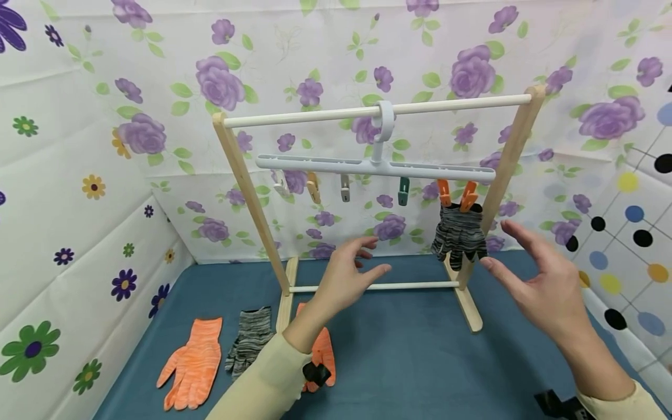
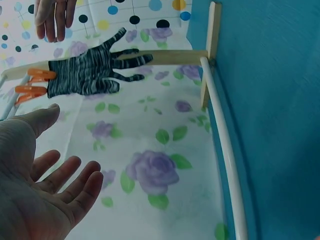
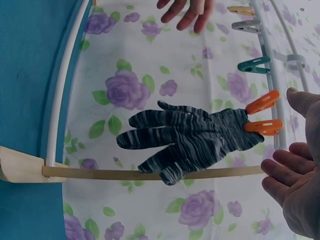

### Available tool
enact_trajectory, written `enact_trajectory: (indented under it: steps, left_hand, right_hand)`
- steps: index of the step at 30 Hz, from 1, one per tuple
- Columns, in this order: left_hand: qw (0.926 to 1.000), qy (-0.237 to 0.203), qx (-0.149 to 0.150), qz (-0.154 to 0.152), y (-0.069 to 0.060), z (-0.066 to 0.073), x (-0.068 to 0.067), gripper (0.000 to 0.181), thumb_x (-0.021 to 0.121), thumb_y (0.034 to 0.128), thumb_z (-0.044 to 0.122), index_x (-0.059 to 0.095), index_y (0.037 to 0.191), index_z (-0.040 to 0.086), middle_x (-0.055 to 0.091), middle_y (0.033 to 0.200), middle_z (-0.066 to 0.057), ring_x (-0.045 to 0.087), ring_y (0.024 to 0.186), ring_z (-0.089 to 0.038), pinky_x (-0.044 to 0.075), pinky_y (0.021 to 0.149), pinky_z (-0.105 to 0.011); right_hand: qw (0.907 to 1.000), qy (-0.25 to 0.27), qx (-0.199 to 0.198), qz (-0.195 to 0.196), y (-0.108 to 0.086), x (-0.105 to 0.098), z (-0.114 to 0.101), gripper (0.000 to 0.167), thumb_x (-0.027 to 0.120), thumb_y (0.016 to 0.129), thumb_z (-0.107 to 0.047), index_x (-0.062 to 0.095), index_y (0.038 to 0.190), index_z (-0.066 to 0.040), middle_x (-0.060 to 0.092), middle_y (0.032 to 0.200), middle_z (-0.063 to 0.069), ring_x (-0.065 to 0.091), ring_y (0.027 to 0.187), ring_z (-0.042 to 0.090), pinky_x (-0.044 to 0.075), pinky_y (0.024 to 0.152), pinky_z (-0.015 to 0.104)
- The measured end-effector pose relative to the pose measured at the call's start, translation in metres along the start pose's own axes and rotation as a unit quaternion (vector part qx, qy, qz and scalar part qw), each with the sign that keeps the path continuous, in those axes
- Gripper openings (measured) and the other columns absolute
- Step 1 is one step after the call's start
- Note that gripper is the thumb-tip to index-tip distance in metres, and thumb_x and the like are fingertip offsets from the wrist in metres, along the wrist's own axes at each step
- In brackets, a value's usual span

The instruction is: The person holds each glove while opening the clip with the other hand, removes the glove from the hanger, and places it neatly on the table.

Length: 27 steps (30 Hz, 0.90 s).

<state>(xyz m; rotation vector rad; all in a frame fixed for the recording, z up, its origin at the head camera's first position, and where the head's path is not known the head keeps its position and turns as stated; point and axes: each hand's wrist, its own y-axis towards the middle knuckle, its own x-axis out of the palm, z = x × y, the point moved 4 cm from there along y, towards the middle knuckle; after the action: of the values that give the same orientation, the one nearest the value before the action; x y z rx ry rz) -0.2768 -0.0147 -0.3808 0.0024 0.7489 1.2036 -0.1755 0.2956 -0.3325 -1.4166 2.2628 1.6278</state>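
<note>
A black-and-grey striped glove (image 1: 459, 233) hangs fingers down from two orange clothespins (image 1: 468, 196) near the right end of a pale grey hanger (image 1: 336, 165). My right hand (image 1: 548, 286) is just right of that glove, apart from it, thumb and fingers spread. Further left, in front of the rack's middle, my left hand (image 1: 349, 274) holds nothing, its fingers loosely bent. On the blue table lie an orange glove (image 1: 194, 364), another striped glove (image 1: 252, 338) and a second orange glove (image 1: 323, 353), the last two partly hidden by my left arm.
The hanger hooks over the white top bar (image 1: 315, 116) of a wooden rack (image 1: 247, 204). A green clothespin (image 1: 403, 191), a grey one (image 1: 345, 188), a tan one (image 1: 313, 187) and a white one (image 1: 280, 182) hang along it. Patterned cloth walls (image 1: 315, 35) surround the table (image 1: 409, 361).
</note>
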Motion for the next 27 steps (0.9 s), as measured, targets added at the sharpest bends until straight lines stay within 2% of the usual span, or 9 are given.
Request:
enact_trajectory:
  steps: [3, 7, 9, 11, 14, 16, 23, 27]
  left_hand:
    - [0.9999, -0.009, 0.007, -0.007, 0.008, 0.006, 0.008, 0.060, 0.082, 0.0969, 0.032, 0.060, 0.150, 0.016, 0.065, 0.135, -0.003, 0.067, 0.117, -0.023, 0.057, 0.095, -0.044]
    - [0.9997, -0.011, 0.018, -0.012, 0.020, 0.015, 0.019, 0.059, 0.082, 0.0971, 0.033, 0.060, 0.150, 0.017, 0.065, 0.136, 0.000, 0.067, 0.115, -0.015, 0.057, 0.093, -0.036]
    - [0.9994, -0.020, 0.023, -0.014, 0.025, 0.019, 0.023, 0.060, 0.082, 0.0971, 0.034, 0.060, 0.150, 0.017, 0.065, 0.136, 0.000, 0.067, 0.115, -0.015, 0.058, 0.093, -0.038]
    - [0.9991, -0.030, 0.026, -0.016, 0.030, 0.023, 0.027, 0.059, 0.082, 0.0974, 0.033, 0.059, 0.150, 0.017, 0.065, 0.137, 0.000, 0.066, 0.116, -0.015, 0.058, 0.093, -0.039]
    - [0.9985, -0.044, 0.028, -0.016, 0.038, 0.027, 0.031, 0.059, 0.081, 0.0979, 0.033, 0.059, 0.150, 0.017, 0.065, 0.137, -0.001, 0.066, 0.116, -0.015, 0.058, 0.094, -0.039]
    - [0.9983, -0.048, 0.029, -0.015, 0.043, 0.029, 0.035, 0.058, 0.080, 0.0986, 0.032, 0.059, 0.151, 0.017, 0.065, 0.137, -0.001, 0.066, 0.117, -0.015, 0.057, 0.095, -0.038]
    - [0.9974, -0.061, 0.032, -0.019, 0.063, 0.037, 0.047, 0.062, 0.077, 0.1009, 0.036, 0.053, 0.155, 0.017, 0.062, 0.144, -0.001, 0.064, 0.125, -0.021, 0.054, 0.103, -0.041]
    - [0.9955, -0.082, 0.040, -0.027, 0.074, 0.044, 0.052, 0.063, 0.076, 0.1020, 0.035, 0.052, 0.157, 0.016, 0.062, 0.146, -0.004, 0.064, 0.127, -0.025, 0.054, 0.104, -0.041]
  right_hand:
    - [1.0000, -0.001, -0.008, 0.001, 0.004, -0.002, 0.001, 0.086, 0.095, 0.076, -0.001, 0.059, 0.153, -0.013, 0.062, 0.148, 0.013, 0.059, 0.134, 0.041, 0.031, 0.110, 0.010]
    - [0.9999, -0.003, -0.011, 0.005, 0.008, -0.004, 0.004, 0.084, 0.095, 0.076, -0.001, 0.060, 0.152, -0.012, 0.063, 0.147, 0.014, 0.058, 0.137, 0.025, 0.032, 0.110, 0.010]
    - [0.9999, -0.005, -0.008, 0.005, 0.009, -0.006, 0.004, 0.083, 0.095, 0.077, -0.002, 0.060, 0.152, -0.012, 0.063, 0.147, 0.014, 0.058, 0.138, 0.022, 0.032, 0.110, 0.010]
    - [1.0000, -0.005, -0.005, 0.004, 0.012, -0.007, 0.004, 0.082, 0.094, 0.078, -0.002, 0.060, 0.152, -0.012, 0.063, 0.147, 0.014, 0.058, 0.137, 0.025, 0.032, 0.110, 0.010]
    - [1.0000, -0.009, 0.001, 0.000, 0.015, -0.008, 0.004, 0.080, 0.093, 0.080, -0.004, 0.059, 0.152, -0.011, 0.063, 0.147, 0.015, 0.060, 0.134, 0.040, 0.031, 0.110, 0.009]
    - [0.9999, -0.011, 0.006, -0.002, 0.016, -0.009, 0.004, 0.079, 0.093, 0.081, -0.004, 0.059, 0.152, -0.011, 0.062, 0.147, 0.016, 0.059, 0.133, 0.044, 0.030, 0.110, 0.009]
    - [0.9997, -0.019, 0.014, -0.004, 0.021, -0.011, 0.003, 0.081, 0.092, 0.083, -0.006, 0.056, 0.155, -0.014, 0.061, 0.149, 0.015, 0.058, 0.134, 0.044, 0.029, 0.111, 0.010]
    - [0.9997, -0.016, 0.015, -0.008, 0.024, -0.011, 0.003, 0.082, 0.092, 0.084, -0.008, 0.055, 0.156, -0.015, 0.061, 0.149, 0.016, 0.057, 0.136, 0.044, 0.029, 0.112, 0.011]
